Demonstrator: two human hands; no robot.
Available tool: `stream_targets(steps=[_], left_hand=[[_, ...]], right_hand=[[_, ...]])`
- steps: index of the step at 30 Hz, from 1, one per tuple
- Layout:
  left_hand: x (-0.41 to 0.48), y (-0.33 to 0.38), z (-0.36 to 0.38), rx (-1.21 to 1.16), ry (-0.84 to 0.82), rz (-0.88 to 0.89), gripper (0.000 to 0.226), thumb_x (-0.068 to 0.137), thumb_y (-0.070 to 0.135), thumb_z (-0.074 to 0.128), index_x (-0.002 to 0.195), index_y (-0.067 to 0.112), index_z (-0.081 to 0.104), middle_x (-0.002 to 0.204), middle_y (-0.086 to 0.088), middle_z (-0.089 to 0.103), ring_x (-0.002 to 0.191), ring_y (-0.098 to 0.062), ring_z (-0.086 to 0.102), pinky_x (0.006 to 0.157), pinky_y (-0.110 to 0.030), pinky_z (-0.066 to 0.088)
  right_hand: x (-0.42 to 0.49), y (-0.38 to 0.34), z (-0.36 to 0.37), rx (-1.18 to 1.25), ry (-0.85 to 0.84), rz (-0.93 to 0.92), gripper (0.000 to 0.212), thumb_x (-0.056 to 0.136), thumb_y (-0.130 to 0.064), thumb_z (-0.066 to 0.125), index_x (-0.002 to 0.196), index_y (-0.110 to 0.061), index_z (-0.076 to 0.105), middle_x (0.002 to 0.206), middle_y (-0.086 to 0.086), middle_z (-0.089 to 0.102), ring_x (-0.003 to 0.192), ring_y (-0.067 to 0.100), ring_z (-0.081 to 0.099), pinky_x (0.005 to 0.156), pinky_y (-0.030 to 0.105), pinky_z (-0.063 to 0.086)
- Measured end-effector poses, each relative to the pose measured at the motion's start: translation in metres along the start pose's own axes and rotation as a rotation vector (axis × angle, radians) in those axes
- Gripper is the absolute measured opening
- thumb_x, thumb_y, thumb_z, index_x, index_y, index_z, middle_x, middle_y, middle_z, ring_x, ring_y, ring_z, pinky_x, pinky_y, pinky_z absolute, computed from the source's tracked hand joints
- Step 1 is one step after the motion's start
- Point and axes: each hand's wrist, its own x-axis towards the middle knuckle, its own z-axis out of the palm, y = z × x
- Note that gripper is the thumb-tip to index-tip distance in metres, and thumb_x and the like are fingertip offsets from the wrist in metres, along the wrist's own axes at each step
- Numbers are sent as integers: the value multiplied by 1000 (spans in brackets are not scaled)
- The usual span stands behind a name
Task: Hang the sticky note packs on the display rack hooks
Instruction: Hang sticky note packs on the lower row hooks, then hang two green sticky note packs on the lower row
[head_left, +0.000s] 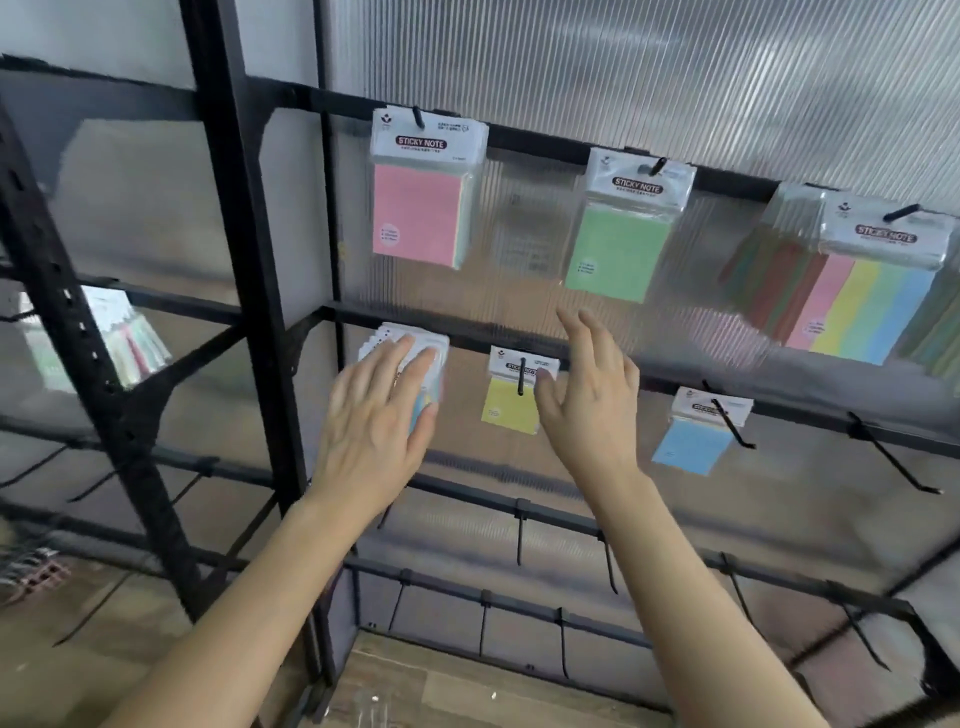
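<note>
Below the yellow pack (511, 405) the space is open between bare lower hooks (519, 538). The black post (244, 322) closes the left side; a long hook (893, 460) juts out at right.

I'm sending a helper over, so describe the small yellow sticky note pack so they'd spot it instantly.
On the black display rack, find the second rail down. Three sets hang there; the yellow pack is the middle one, between the left hand and right hand. It is the only all-yellow pack.
</note>
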Motion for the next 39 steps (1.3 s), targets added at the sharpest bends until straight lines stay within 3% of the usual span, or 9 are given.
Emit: stream_targets(steps=[7,12,16,21,27,34,39], left_hand=[[-63,-44,-32,88,-101,-129,48,92,33,33,130,7,47,136,-14,48,126,-26,36,103,-36,24],[-109,-88,-64,87,-164,-118,46,92,30,34,131,9,46,137,-12,46,128,-25,37,106,-39,23],[-146,-130,-101,55,-214,-42,43,92,27,37,130,11,50,136,-9,48,126,-21,37,106,-35,22],[-182,-186,-145,76,-213,-80,43,91,27,37,128,10,49,134,-11,50,124,-23,38,103,-37,25],[-212,-245,-178,137,-240,-139,47,90,30,35,132,9,43,136,-13,47,125,-25,38,104,-39,26],[-225,-306,-177,119,-257,-196,49,91,33,33,132,9,45,140,-15,44,128,-29,39,106,-40,22],[-198,-351,-158,114,-249,-190,50,90,34,32,131,8,47,137,-15,46,125,-31,45,103,-43,33]], right_hand=[[-51,-70,44,-9,-202,-57,58,77,-12,61,133,-8,46,138,19,45,128,37,41,103,53,31],[-85,-124,69,-3,-289,-64,56,76,-19,45,131,-8,49,132,21,50,123,39,47,99,55,36],[-113,-178,77,44,-301,-78,54,80,-25,38,130,-8,50,131,19,52,124,37,48,102,51,34],[-145,-249,81,132,-322,-73,56,78,-16,51,133,-8,47,136,19,48,129,35,42,108,45,21],[-167,-323,92,156,-377,-79,57,79,-10,58,135,-8,45,139,19,44,131,35,39,109,44,21],[-161,-370,127,176,-408,-112,51,85,-19,51,135,-11,46,139,14,45,132,31,39,110,40,19],[-127,-384,170,140,-401,-104,52,84,-17,57,134,-11,46,138,15,46,131,32,39,109,35,17]])
